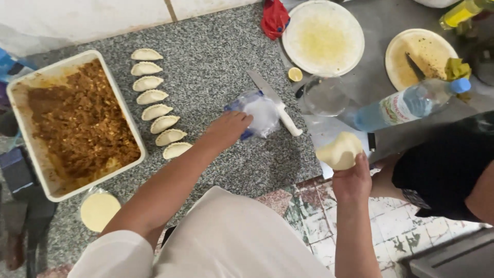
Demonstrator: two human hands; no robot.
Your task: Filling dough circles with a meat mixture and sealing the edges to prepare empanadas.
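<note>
Dough disc (340, 150) atop right-hand fingers (360, 163)

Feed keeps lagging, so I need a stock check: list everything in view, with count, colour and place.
Pan: one, white, brown filling, far left.
Turnovers: eight, pale, row beside pan.
Dough stack: one, cream, below pan.
Plastic tub: one, clear, centre counter.
Knife: one, white handle, beside tub.
Lemon piece: one, yellow, below plate.
Plate: one, white, top centre.
Board: one, round, cream, top right.
Glass bowl: one, clear, right of knife.
Bottle: one, clear, blue cap, lying right.
Cloth: one, red, top.
Left hand: on tub.
Right hand: holding dough disc.
</note>
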